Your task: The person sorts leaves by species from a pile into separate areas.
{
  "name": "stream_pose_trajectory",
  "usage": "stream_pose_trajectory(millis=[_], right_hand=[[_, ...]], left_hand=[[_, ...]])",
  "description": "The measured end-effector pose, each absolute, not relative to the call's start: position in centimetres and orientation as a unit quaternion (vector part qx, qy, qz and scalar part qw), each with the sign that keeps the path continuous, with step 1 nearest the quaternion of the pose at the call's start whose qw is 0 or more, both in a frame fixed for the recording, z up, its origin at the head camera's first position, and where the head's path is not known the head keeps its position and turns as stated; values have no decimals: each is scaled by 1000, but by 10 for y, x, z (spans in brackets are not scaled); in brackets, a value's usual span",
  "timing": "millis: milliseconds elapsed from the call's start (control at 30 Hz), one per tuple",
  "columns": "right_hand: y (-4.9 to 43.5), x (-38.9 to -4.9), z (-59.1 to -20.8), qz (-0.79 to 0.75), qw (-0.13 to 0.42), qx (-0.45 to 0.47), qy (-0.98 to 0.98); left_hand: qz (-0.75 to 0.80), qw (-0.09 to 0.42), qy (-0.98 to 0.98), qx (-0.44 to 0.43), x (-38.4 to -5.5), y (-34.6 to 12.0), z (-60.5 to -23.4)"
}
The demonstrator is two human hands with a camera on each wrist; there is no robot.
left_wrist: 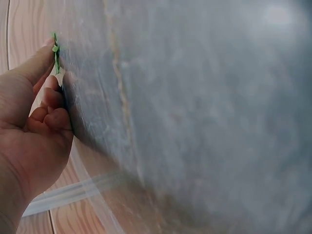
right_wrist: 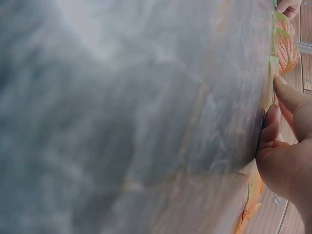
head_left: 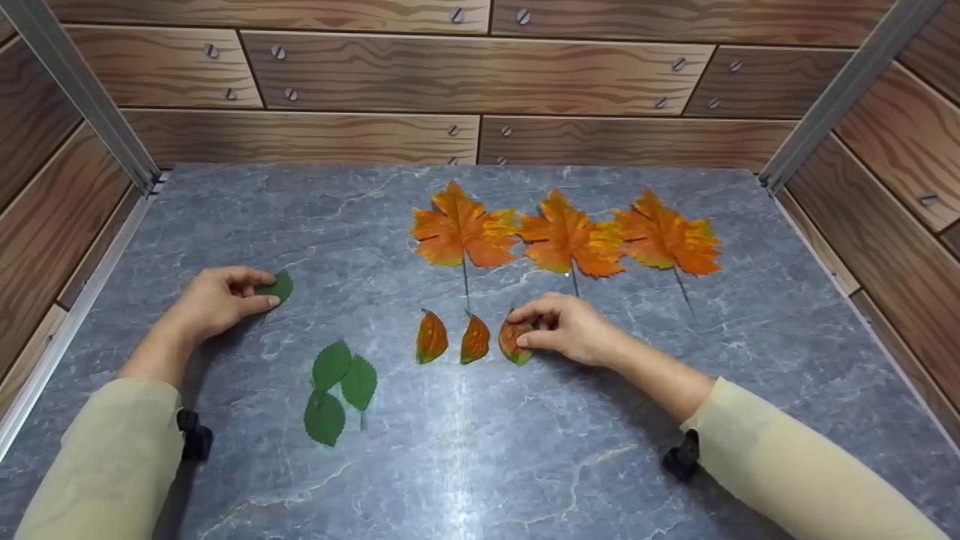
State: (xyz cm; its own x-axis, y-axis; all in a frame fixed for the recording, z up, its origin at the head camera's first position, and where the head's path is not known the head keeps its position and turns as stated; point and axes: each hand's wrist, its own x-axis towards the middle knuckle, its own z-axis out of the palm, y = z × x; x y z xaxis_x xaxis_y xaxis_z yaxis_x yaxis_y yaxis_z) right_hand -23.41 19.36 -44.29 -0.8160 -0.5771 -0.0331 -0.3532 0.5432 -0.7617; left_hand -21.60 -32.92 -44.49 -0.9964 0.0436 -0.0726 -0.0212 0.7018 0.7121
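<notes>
"Pale sleeves fill the bottom corners; what do the hands hold?"
"Left hand pinches a green leaf over on the marbled tabletop's left side, beyond three other green leaves."
"And the right?"
"Right hand pinches a small russet leaf, rightmost in a row of three, just nearer than the orange maple leaves."

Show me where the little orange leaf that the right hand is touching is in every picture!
Head: the little orange leaf is just right of the middle, partly covered by the right hand.
Left wrist: it isn't in this picture.
Right wrist: it is near the right edge, above the middle, seen nearly edge-on.
Shared landmark: the grey marbled tabletop shows in all three.
</notes>
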Motion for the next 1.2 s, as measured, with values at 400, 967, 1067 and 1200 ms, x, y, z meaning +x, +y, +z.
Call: stream_pose_trajectory(millis=[400, 967, 1067, 1200], right_hand=[[194, -231, -440, -432, 137, -270, 849], [142, -195, -402, -448, 65, -343, 823], [113, -178, -402, -455, 78, -372, 805], [75, -156, -406, -451, 95, -397, 794]], left_hand=[[396, 50, 917, 1, -216, -329, -445], [405, 56, 913, -6, -217, -329, -444], [403, 56, 913, -6, -217, -330, -444], [402, 54, 914, -4, -217, -329, -445]])
